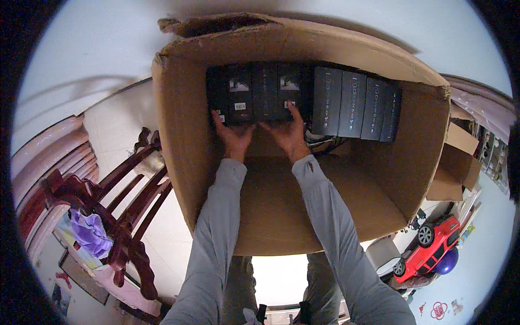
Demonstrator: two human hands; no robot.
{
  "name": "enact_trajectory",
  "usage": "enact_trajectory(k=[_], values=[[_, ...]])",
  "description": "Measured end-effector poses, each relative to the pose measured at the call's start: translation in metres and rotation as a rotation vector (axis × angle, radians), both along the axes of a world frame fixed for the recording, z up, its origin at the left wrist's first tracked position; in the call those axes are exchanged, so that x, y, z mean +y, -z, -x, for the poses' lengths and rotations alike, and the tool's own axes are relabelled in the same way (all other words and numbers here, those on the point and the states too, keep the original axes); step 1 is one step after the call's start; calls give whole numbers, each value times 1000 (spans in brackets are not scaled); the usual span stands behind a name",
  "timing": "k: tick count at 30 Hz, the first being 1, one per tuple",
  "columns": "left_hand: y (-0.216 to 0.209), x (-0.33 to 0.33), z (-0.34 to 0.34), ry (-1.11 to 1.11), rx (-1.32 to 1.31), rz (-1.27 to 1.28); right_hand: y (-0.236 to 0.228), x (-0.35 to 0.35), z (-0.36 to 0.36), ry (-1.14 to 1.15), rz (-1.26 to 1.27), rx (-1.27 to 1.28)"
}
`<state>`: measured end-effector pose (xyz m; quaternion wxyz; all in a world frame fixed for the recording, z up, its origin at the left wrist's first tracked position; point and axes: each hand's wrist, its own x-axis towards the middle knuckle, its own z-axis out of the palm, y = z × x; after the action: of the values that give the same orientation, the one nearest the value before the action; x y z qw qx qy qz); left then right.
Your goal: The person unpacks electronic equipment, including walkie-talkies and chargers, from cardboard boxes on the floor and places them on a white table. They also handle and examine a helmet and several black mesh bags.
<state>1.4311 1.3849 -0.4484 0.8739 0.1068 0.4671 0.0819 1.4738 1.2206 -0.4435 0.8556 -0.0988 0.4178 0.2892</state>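
Observation:
Black boxes (264, 92) stand side by side at the far left inside a large open cardboard carton (303, 208); a few bear small pictures and white labels. My left hand (234, 140) is at the near side of this row, fingers stretched along the leftmost box and thumb pointing inward. Beside it, my right hand (287, 134) has its fingers apart, one fingertip over a white label. Both hands look open and touch the boxes' near edges; the fingers' undersides are hidden. Right of them stand several dark grey boxes (355, 103) with light print.
Dark cables (325, 142) lie near the grey boxes. Carton walls rise around my forearms. A dark wooden chair (122, 222) stands outside at left, a purple cloth (91, 233) by it. At right are a smaller cardboard box (454, 168), a red toy car (428, 249) and a purple ball (446, 261).

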Motion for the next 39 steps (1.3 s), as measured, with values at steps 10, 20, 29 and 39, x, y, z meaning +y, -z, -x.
enact_trajectory(k=[10,20,29,39], values=[[117,13,54,-129,-119,54,87,-7,77,-24,356,-43],[207,19,50,465,-59,-892,191,-7,36,-972,1438,-1127],[230,24,71,248,-82,-367,200,-12,51,-971,1371,-1058],[262,19,101,912,287,-1509,223,-8,63,-1033,1320,-1021]])
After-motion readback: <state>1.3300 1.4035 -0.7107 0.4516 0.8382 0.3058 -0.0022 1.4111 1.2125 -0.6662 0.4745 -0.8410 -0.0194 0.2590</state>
